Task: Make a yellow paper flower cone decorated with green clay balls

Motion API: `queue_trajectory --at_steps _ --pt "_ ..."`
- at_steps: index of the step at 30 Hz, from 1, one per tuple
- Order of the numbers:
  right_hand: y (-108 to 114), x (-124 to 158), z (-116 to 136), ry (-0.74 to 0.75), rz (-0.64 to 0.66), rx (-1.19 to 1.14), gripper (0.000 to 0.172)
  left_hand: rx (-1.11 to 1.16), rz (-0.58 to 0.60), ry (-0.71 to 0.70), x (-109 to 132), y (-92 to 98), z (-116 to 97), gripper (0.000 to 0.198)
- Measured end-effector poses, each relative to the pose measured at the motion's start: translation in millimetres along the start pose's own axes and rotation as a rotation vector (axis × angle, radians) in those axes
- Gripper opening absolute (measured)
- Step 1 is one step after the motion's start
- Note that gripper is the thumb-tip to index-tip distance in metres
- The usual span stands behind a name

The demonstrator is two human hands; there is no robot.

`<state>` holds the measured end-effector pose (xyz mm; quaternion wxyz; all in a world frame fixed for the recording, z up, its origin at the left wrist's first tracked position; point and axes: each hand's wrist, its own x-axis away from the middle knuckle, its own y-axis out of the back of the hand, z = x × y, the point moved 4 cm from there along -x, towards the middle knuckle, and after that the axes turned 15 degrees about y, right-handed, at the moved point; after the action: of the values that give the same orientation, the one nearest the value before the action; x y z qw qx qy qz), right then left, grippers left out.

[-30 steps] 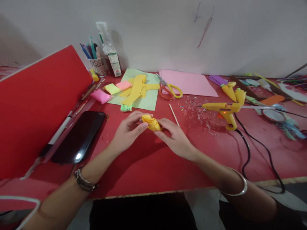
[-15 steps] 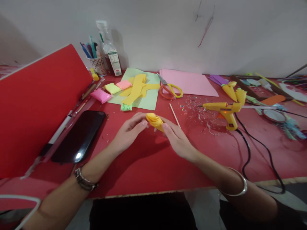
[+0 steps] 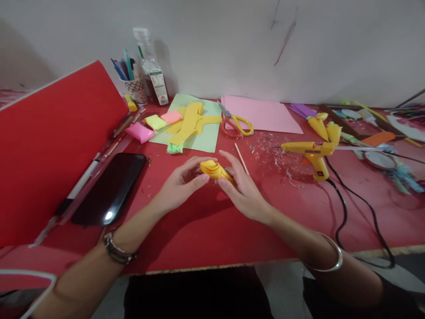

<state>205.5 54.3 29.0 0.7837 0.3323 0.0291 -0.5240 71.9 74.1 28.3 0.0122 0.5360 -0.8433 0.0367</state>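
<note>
A rolled yellow paper flower, its layers wrapped into a bud, is held between both hands above the red table. My left hand pinches its rounded left end with thumb and fingers. My right hand grips the narrower right end, its thumb on the near side and its index finger raised behind. A thin wooden stick lies just beyond my right hand. Yellow paper strips rest on a pale green sheet farther back.
Right of my hands lies a yellow glue gun with a black cord, beside paper scraps. Scissors touch pink sheets. A phone and a red board are at left; a glass bottle stands behind.
The yellow paper flower has turned slightly and shifted a little down. My right index finger has lifted off it, and my right thumb has moved lower and left along it.
</note>
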Motion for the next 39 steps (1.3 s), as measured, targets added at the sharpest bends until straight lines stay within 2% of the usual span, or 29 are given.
queue_trajectory --at_steps 7,13,19,27,39 --pt "1.0 -0.7 0.6 0.015 -0.001 0.063 0.053 0.061 0.006 -0.028 -1.6 0.3 2.1 0.021" --pt "2.5 -1.8 3.2 0.083 -0.001 0.190 0.049 0.047 -0.039 0.043 -3.0 4.9 9.2 0.023" --pt "2.8 -1.2 3.4 0.157 0.007 0.317 0.048 0.071 -0.018 0.058 -3.1 6.1 14.6 0.024" --pt "2.2 -0.4 0.9 0.077 0.027 0.244 0.051 0.100 0.027 0.097 -1.7 4.2 13.1 0.026" --pt "2.5 0.4 1.6 0.092 0.021 0.088 0.041 -0.012 -0.053 0.052 -1.3 5.5 8.3 0.024"
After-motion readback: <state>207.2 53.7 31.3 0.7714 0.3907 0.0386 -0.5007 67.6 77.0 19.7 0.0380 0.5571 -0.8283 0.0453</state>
